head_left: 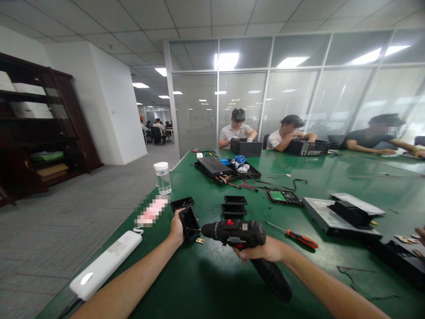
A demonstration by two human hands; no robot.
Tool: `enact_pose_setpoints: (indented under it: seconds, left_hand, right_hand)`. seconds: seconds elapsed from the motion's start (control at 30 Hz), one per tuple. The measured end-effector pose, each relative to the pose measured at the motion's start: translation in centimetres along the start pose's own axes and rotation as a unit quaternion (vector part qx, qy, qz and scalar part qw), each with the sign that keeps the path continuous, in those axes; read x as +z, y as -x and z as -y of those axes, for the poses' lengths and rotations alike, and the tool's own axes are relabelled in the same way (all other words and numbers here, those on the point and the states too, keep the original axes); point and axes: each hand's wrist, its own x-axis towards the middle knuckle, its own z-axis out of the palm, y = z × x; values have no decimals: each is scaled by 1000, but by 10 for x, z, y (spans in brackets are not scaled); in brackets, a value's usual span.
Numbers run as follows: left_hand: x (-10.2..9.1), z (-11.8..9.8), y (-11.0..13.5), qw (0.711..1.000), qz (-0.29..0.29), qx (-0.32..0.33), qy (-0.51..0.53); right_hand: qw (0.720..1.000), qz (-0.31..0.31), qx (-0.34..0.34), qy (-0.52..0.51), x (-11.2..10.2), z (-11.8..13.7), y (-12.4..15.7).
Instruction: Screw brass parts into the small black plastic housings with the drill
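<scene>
My left hand (177, 228) is closed on a small black rectangular plastic tray part (189, 223), held upright on the green table (206, 283). My right hand (265, 251) grips a black cordless electric screwdriver (241, 234), its nose pointing left at the black part. A small brass-coloured piece (199, 240) lies on the table just under the part. Three similar black tray parts lie just beyond: one (182, 203) at the left, two (234, 204) stacked toward the middle.
A white power bank (106, 264) lies near the table's left edge, a clear water bottle (163, 177) farther back. A red-handled screwdriver (297, 238), a circuit board (283, 196), opened black device cases (219, 169) and cables lie about. Three other people work at the far side.
</scene>
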Motion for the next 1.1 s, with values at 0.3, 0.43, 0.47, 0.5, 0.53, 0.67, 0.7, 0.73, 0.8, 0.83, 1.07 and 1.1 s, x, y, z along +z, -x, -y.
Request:
enact_pose_setpoints:
  seconds: [0.3,0.43,0.47,0.5,0.53,0.67,0.7,0.73,0.8,0.83,1.07,1.1]
  left_hand:
    - [-1,1,-1,1000,-15,-10,3]
    - [-1,1,-2,1000,-13,-7,0]
    - [-1,1,-2,1000,-12,-8,-2]
    - [-1,1,-2,1000,-10,-9,-3]
    - [-1,1,-2,1000,-8,-8,-4]
    - [-1,1,-1,1000,-5,2,-5]
    - [-1,1,-1,1000,-5,2,-5]
    - [-1,1,-1,1000,-5,2,-4]
    - [-1,1,-1,1000,-7,0,-2]
    - [-1,1,-1,1000,-8,-1,-1]
    - [-1,1,-1,1000,-10,-7,6]
    - [-1,1,-1,1000,-10,-8,5]
  right_hand:
    - [1000,-7,4,-7,1,1,-1]
    - [1000,-8,4,-11,0,0,0]
    - [1000,-6,3,-11,0,0,0]
    - [1000,-5,3,-10,0,0,0]
    - [1000,-5,2,-8,0,-1,0]
    - [1000,1,-7,-9,-1,-2,-1]
    - [1000,2,-9,-10,-1,-2,-1]
    - [1000,4,-8,-11,-1,-2,-1]
    - [1000,4,-7,-11,0,-1,-1]
    - [1000,2,-7,-11,0,0,-1]
    - [1000,-2,2,-12,2,4,0]
    - [1000,-2,1,-14,2,4,0]
